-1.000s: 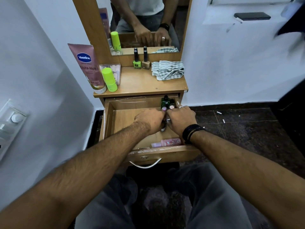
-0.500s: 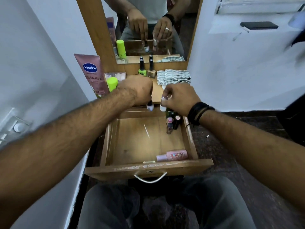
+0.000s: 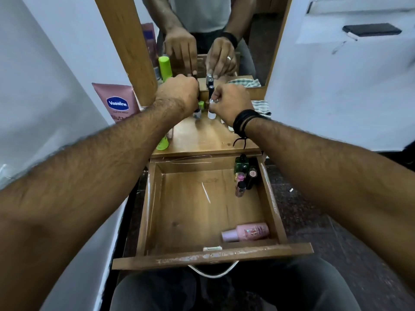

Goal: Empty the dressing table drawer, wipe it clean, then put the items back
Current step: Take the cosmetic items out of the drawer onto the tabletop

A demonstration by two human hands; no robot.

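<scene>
Top [image 3: 202, 138]: wooden shelf under a mirror [image 3: 215, 30], with a Vaseline tube [image 3: 116, 102], green bottle [image 3: 162, 143] and striped cloth [image 3: 261, 106].
Room: white walls, dark speckled floor [image 3: 314, 221].
Drawer [image 3: 202, 209]: pulled fully open, wood, white scuffs along its front rim.
In drawer: pink bottle [image 3: 246, 231] lying at front right; small bottles [image 3: 243, 173] clustered at back right.
Left hand [image 3: 179, 93]: curled round a small bottle [image 3: 197, 113] over the top.
Right hand [image 3: 231, 102]: pinching a white bottle [image 3: 211, 113] beside it.
</scene>
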